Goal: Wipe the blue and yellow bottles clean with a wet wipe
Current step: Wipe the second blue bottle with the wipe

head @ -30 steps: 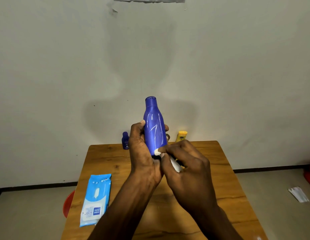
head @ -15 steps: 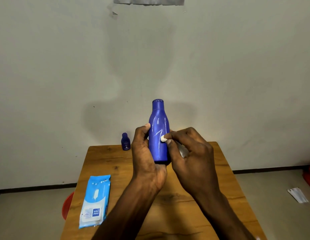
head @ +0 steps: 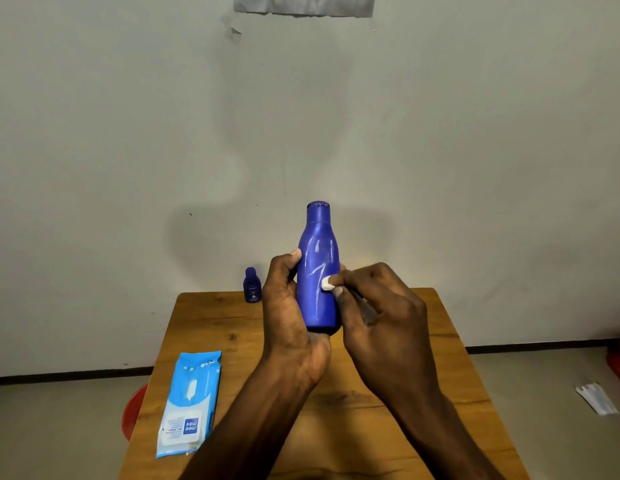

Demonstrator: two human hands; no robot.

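Note:
A tall blue bottle (head: 317,268) stands upright in the air above the wooden table (head: 211,320). My left hand (head: 289,320) grips its lower body from the left and underneath. My right hand (head: 377,313) pinches a small folded white wet wipe (head: 327,283) and presses it against the bottle's right side. A small dark blue bottle (head: 252,285) stands at the table's far edge. The yellow bottle is hidden behind my hands.
A light blue wet wipe pack (head: 189,403) lies on the table's near left. A red stool (head: 133,410) pokes out under the left edge. White paper (head: 595,398) lies on the floor at right. A wall stands close behind the table.
The bottle shifted right and turned more upright. My right hand slid the wipe from the bottle's base up to its middle. The yellow bottle went out of sight behind my hands.

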